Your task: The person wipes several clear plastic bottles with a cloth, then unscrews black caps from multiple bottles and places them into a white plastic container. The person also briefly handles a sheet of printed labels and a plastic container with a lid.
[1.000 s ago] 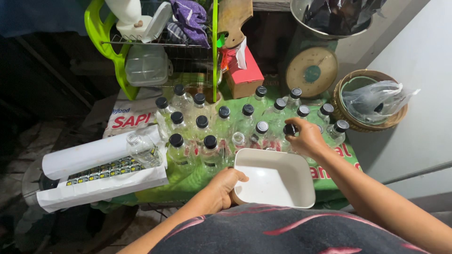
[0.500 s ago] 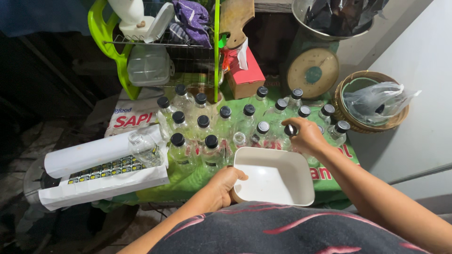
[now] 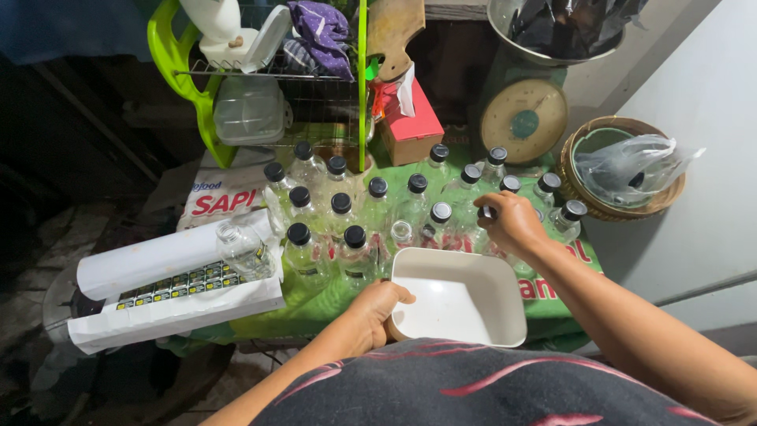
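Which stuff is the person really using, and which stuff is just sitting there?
In use:
- white tub, held by left hand
- black cap, under right hand
- clear bottles

Just sitting:
- red box
- scale
- basket
- sticker roll

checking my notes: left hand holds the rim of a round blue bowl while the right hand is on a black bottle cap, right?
Not quite. In the head view the left hand holds a white rectangular plastic tub, not a round blue bowl. The right hand is indeed on a black bottle cap.

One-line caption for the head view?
Left hand grips white tub; right hand caps a clear bottle.
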